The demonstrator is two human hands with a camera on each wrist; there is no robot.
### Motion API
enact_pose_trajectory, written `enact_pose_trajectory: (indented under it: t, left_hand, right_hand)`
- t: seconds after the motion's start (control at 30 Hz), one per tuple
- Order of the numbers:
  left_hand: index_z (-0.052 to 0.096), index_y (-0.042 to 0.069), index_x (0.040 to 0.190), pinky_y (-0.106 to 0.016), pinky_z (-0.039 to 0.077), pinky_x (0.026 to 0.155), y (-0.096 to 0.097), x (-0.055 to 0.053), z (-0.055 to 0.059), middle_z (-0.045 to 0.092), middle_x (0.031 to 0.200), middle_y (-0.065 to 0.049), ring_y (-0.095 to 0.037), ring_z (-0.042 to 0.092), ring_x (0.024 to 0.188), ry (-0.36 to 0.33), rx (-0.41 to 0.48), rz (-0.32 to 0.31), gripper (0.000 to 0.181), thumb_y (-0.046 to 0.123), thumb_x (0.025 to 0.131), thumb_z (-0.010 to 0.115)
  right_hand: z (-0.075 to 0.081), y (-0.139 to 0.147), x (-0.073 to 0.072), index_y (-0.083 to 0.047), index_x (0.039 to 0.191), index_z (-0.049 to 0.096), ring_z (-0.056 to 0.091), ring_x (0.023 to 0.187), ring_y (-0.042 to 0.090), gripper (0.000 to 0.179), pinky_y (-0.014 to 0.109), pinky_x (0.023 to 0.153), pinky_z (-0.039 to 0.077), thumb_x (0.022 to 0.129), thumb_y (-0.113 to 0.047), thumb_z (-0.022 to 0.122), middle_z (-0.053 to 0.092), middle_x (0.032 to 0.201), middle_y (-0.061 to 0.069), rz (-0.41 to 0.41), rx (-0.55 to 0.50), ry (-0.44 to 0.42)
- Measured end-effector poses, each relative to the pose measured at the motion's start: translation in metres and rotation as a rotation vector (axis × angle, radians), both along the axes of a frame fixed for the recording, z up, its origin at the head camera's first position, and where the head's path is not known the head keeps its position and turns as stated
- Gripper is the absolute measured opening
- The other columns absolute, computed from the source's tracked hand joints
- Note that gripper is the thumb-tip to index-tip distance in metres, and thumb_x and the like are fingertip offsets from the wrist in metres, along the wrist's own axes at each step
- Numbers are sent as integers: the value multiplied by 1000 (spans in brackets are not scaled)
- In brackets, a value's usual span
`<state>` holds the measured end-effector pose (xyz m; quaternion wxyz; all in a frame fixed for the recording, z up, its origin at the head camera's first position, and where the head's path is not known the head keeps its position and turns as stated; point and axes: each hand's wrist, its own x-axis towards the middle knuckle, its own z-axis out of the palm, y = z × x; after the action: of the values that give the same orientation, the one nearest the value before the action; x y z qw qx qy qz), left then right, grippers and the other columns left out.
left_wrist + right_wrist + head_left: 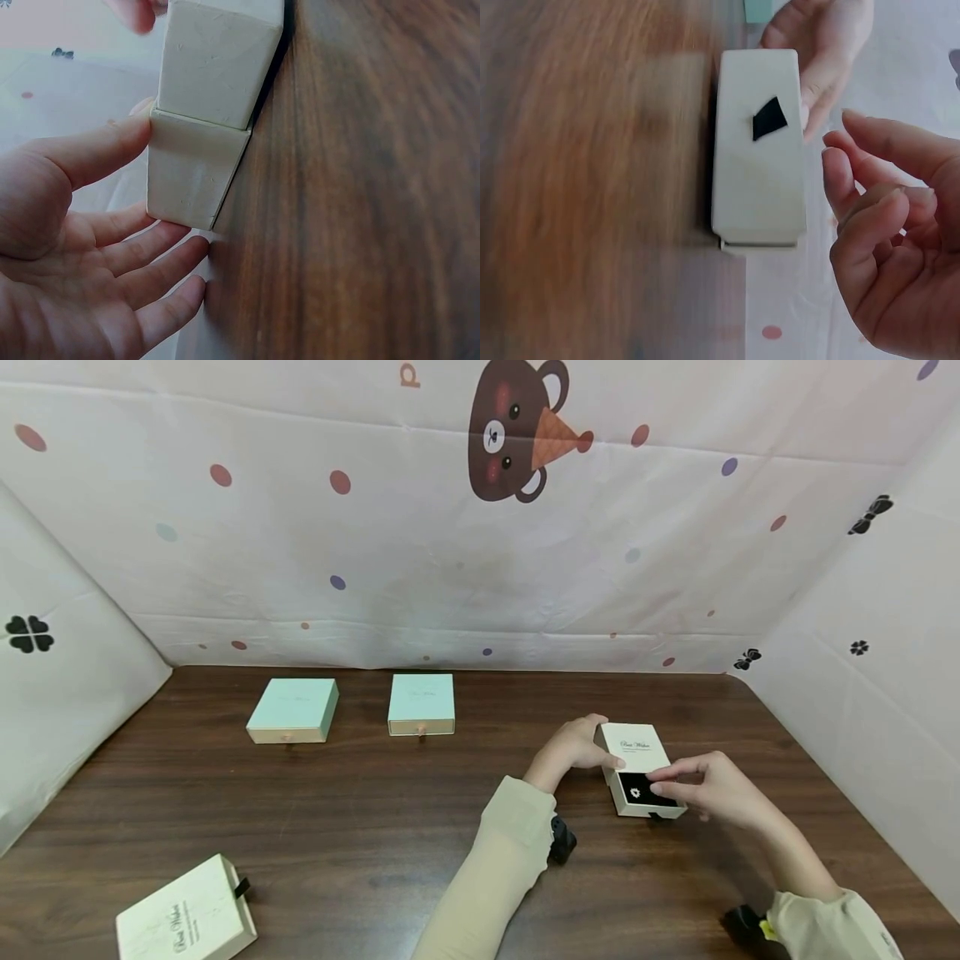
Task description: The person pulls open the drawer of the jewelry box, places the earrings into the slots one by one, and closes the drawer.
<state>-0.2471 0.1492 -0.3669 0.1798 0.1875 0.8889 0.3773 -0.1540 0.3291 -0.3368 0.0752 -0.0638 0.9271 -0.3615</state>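
A cream drawer-style jewelry box (636,747) stands on the table at the right, its drawer pulled partway out. Inside the drawer is a black insert with a small silvery, ring-shaped piece of jewelry (635,792) on its left part. My left hand (573,747) grips the box sleeve at its back end, thumb on the top and fingers at the far end. Over the drawer's right side is my right hand (712,785), thumb and index finger bent, with nothing visible between them. A black pull tab (769,118) sticks out from the drawer front.
Two mint-green drawer boxes, one at the left (292,710) and one nearer the middle (422,703), stand along the back of the table. Another cream box (187,912) with a black tab lies at the front left. Patterned white cloth (450,543) bounds the table behind and at the sides.
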Motion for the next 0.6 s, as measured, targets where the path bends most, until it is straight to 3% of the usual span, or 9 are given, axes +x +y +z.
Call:
enact_pose_trajectory:
  t: [0.3,0.6]
  left_hand:
    - [41,20,137,-31,37,96,0,1,0,44,137,2,-16,39,126,-4,9,-14,72,34,75,74]
    - [40,19,137,-31,36,97,-1,0,1,43,137,1,-17,38,126,-5,7,-13,73,34,75,74]
  right_hand:
    - [-1,21,12,4,104,66,41,47,4,33,27,41,40,81,-21,69,69,82,2,-56,-56,-66]
    - [-6,30,15,10,106,62,48,54,4,38,25,41,40,81,-18,69,67,77,-6,-41,-105,-85]
